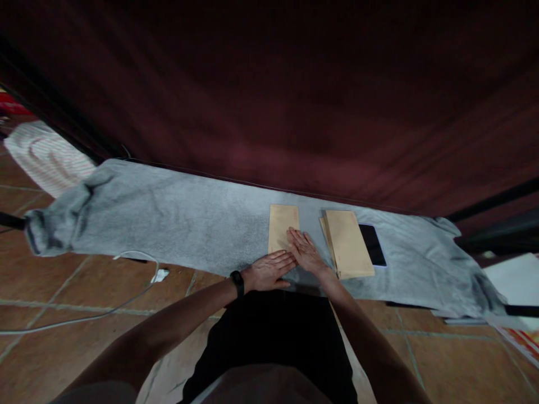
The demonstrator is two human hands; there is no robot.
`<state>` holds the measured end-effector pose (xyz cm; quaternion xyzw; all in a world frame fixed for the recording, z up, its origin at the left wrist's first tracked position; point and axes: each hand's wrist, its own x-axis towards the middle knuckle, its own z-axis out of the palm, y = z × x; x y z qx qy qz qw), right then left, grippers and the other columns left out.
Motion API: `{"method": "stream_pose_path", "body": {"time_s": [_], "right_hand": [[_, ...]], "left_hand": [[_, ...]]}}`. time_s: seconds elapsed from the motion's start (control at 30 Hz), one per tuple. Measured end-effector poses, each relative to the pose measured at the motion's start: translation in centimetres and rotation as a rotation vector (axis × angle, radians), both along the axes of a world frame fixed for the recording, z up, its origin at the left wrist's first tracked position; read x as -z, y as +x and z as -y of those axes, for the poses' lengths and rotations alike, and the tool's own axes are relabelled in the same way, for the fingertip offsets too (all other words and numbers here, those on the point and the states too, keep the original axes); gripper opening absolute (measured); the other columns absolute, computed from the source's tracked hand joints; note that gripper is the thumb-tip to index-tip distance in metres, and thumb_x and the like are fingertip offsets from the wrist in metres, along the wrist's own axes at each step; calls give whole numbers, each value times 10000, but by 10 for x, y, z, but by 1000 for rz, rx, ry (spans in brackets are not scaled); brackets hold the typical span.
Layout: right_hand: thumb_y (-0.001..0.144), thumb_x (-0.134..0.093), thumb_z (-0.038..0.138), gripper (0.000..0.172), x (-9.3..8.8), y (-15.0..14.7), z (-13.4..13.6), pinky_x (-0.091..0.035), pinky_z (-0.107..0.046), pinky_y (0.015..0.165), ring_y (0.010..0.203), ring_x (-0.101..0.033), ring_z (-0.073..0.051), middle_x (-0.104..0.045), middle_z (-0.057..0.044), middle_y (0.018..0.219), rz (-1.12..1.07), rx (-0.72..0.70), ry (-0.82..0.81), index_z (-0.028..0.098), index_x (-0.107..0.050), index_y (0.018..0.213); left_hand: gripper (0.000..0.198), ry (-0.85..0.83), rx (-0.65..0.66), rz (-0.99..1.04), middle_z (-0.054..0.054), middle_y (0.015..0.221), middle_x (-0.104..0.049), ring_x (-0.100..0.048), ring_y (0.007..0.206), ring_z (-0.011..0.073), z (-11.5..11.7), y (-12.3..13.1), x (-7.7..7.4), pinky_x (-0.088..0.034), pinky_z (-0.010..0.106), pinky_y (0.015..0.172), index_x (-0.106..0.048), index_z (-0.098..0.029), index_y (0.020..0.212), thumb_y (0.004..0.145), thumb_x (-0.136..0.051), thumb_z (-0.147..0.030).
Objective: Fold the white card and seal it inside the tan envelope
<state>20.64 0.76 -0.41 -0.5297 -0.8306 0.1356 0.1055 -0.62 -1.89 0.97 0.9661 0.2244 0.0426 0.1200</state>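
Note:
A tan paper envelope (pixel 283 219) lies flat on the grey cloth (pixel 181 216) in front of me. My left hand (pixel 272 270), with a black band on its wrist, rests flat across the near end of the envelope, fingers stretched out. On the envelope's lower right part lies my right hand (pixel 304 249), also flat with fingers extended. The fingertips of my left hand meet the right hand near its palm. Just to the right sits a small stack of similar envelopes (pixel 349 244), slightly fanned. Neither hand grips anything.
A dark-screened phone or tablet (pixel 373 245) is partly under the stack's right side. A dark red curtain or fabric (pixel 269 112) rises behind the cloth. White cable (pixel 105 311) crosses the tiled floor at left, near a crumpled white scrap (pixel 160 275). Striped cloth (pixel 48 154) hangs at far left.

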Motion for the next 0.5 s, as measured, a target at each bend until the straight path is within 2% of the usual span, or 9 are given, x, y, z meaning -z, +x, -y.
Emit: {"method": "stream_pose_path", "body": {"time_s": [0.27,0.5], "right_hand": [[1087,-188,402,551,0,-3,38,-244,-466,1252,1525,-270,-194,-323,-84,1630,-17,9,40,188,-298,1582],[1080,-288,324,498,1,-2,60,-305,-470,1225,1495,-345,-191,-403,-85,1592,-54,30,128,212,-348,1562]], "left_hand": [[713,47,-10,10,178,1521,-492,-379,1471,272,1,-3,2,-224,401,1232,-417,-116,1479,974,-427,-620],[675,34,21,60,182,1533,-475,-360,1483,255,-2,-5,-2,-251,399,1234,-459,-119,1451,966,-487,-588]]}}
